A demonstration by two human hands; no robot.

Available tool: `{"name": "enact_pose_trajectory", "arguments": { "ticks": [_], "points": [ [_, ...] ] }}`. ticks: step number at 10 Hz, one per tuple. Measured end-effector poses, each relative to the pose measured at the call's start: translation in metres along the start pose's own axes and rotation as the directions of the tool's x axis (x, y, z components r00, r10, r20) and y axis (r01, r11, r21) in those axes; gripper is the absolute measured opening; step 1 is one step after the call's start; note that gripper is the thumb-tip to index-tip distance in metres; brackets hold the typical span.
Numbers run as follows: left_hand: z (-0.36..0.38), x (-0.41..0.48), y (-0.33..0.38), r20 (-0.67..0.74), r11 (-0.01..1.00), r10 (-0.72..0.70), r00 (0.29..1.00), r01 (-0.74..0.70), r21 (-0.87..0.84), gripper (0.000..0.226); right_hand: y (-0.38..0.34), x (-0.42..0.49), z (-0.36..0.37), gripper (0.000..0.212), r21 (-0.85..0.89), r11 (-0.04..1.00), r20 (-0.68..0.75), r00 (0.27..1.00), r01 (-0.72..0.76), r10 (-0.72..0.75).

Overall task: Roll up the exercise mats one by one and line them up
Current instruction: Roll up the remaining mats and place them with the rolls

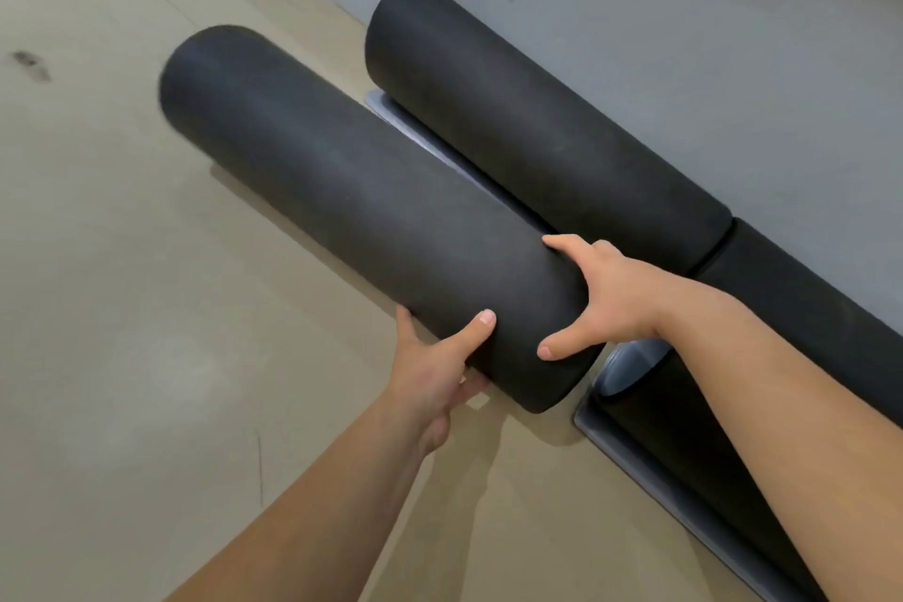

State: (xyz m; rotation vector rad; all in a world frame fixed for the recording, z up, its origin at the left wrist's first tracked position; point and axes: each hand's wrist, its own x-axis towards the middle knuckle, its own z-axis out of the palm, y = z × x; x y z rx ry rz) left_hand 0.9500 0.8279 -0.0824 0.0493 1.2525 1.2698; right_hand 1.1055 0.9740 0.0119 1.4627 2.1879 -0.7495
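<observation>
Floor [122, 308]: beige, left and near.
Wall [635, 39]: grey, far right.
Held rolled mat [352, 210]: black, slanting from near right to far left, just left of the wall row.
Far rolled mat [527, 127]: black, at the wall's foot, end to end with right rolled mat [806, 298].
Left hand [430, 372]: clasped under held rolled mat's near end, thumb on top.
Right hand [606, 298]: spread and clamped over the same end.

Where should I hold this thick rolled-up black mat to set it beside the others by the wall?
Hold the rolled mat at its near end with both hands, from opposite sides: left hand cupping underneath, right hand spread over the upper right. The roll looks too thick for one hand to close around, and its smooth round surface offers no edge to pinch.
</observation>
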Motion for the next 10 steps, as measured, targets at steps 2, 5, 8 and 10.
{"name": "enact_pose_trajectory", "arguments": {
  "ticks": [2, 5, 8, 10],
  "points": [
    [0.031, 0.026, -0.001, 0.099, 0.993, -0.048, 0.994, 0.036, 0.116, 0.096, 0.038, -0.006, -0.001, 0.141, 0.019, 0.995, -0.069, 0.992, -0.101, 0.102],
    [0.044, 0.036, -0.024, -0.073, 0.975, 0.171, 0.983, -0.158, 0.159, 0.106, 0.041, -0.001, -0.003, 0.149, -0.013, 0.99, -0.09, 0.986, -0.144, 0.142],
    [0.066, 0.041, -0.049, -0.001, 0.956, 0.189, 0.982, -0.184, 0.227, 0.1, 0.057, -0.008, -0.008, 0.148, -0.086, 0.976, -0.075, 0.978, -0.2, 0.194],
    [0.049, 0.039, -0.034, 0.03, 0.944, 0.08, 0.996, -0.086, 0.32, 0.112, 0.045, -0.013, 0.002, 0.15, -0.131, 0.957, -0.165, 0.958, -0.259, 0.236]
  ]
}}
